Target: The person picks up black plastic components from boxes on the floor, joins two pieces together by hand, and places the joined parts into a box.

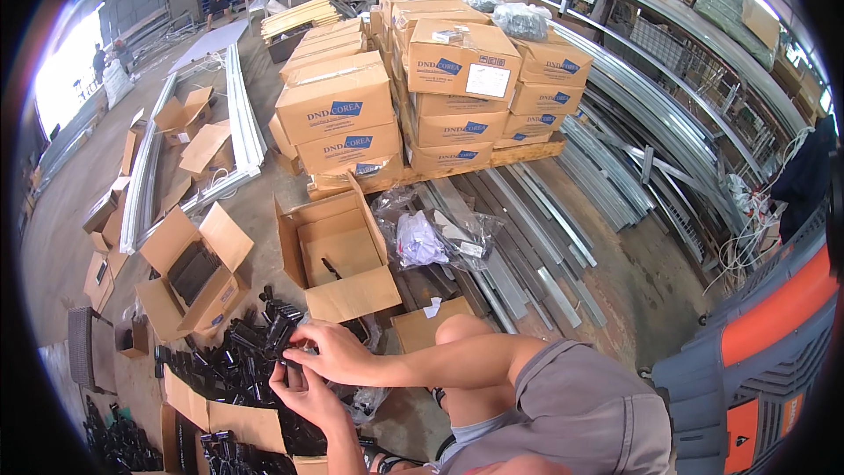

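My right hand (332, 352) and my left hand (308, 398) are close together over a pile of black parts on the floor. Both have their fingers closed round a small black piece (294, 371), mostly hidden by the fingers. Just beyond the fingertips, a bunch of black fittings (280, 324) juts up; whether it is held too, I cannot tell. Loose black parts (242, 361) spread to the left. Nearer to me, an open carton (242, 422) has more black pieces in it.
An open carton (338, 242) with one small black item lies ahead. Another open carton (195, 273) holds dark pieces. Stacked sealed boxes (343, 110) rest on a pallet (527, 151). Metal profiles (527, 246) lie on the floor; an orange-and-grey machine (756, 343) stands right.
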Demonstrator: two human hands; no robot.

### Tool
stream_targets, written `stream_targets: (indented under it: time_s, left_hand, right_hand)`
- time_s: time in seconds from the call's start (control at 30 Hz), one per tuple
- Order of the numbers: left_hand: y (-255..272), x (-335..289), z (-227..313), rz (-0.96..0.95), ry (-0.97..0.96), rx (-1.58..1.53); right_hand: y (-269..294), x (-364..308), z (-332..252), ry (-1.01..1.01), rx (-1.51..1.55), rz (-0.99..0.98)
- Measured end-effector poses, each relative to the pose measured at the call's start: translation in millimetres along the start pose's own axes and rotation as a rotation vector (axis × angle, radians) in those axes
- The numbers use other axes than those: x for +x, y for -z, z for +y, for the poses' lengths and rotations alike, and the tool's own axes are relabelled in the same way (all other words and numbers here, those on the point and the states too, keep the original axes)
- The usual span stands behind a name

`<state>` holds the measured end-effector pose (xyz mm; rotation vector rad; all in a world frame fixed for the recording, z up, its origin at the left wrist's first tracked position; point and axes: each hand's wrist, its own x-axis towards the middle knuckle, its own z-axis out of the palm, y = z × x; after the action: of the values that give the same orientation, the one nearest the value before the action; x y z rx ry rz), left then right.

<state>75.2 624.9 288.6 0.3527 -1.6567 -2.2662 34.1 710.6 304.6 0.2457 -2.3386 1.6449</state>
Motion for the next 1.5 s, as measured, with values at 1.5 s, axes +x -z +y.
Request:
stream_targets:
  time_s: [1.5]
  left_hand:
    - [-0.4, 5.8, -8.4, 0.024, 0.031, -0.022]
  right_hand:
    - [3.6, 1.3, -1.9, -0.154, 0.032, -0.094]
